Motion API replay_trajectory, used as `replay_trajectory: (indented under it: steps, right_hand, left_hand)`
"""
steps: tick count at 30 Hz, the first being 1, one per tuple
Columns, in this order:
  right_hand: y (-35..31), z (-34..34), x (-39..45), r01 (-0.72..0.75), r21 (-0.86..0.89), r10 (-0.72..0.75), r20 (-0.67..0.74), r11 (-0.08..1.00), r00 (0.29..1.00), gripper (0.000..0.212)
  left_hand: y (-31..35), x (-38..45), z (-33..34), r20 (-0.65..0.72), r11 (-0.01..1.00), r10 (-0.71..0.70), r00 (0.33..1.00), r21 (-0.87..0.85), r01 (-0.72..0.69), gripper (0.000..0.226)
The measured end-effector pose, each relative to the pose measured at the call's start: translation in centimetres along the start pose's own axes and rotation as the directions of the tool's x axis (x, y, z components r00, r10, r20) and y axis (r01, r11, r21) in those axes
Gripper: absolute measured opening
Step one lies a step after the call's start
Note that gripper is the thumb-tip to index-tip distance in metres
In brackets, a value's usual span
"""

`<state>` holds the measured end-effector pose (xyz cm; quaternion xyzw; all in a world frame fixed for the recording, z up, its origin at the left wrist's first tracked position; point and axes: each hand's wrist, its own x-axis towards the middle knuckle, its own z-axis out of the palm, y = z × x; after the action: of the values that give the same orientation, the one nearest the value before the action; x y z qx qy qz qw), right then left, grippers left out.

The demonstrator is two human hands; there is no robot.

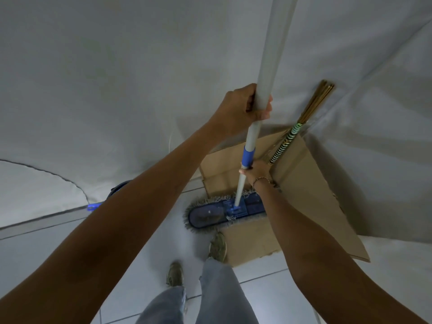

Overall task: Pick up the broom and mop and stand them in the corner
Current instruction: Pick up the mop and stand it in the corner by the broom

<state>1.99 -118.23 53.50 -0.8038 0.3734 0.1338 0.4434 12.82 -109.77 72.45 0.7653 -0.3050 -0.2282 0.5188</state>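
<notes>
- At far left, a dark, blue-edged thing (120,185) sits on the floor (58,249) by the wall, mostly behind the left forearm; what it is I cannot tell.
- The left hand (243,106) is closed around the upper part of the mop (251,134) handle, which is held nearly upright.
- The mop head (210,213) is at floor level, touching or just above it, in front of a leaning sheet of cardboard (301,183) near the corner.
- The right hand (258,170) grips the mop handle lower down, just under the blue collar.
- The broom (294,134), with its striped handle, already leans in the corner at right.
- By my judgement the broom is done; the mop still has to be leaned into the corner and let go.
- The mop handle's top is cut off by the frame's upper edge, and the broom's lower end is hidden behind the right hand and cardboard.
</notes>
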Motion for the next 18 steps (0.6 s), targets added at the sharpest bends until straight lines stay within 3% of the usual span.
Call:
replay_trajectory:
  steps: [7, 18]
  right_hand:
    - [-2.3, -0.8, 1.6, 0.11, -0.078, -0.109, 0.009, 0.991, 0.994, 0.035]
    - [-2.4, -0.4, 2.7, 0.026, -0.11, -0.018, 0.07, 0.994, 0.997, 0.035]
  left_hand:
    - [0.0, 2.1, -2.0, -0.059, 0.999, -0.009, 0.998, -0.032, 0.007, 0.027]
    - [-1.8, 2.3, -1.8, 0.013, 0.998, -0.065, 0.998, -0.01, 0.066, 0.03]
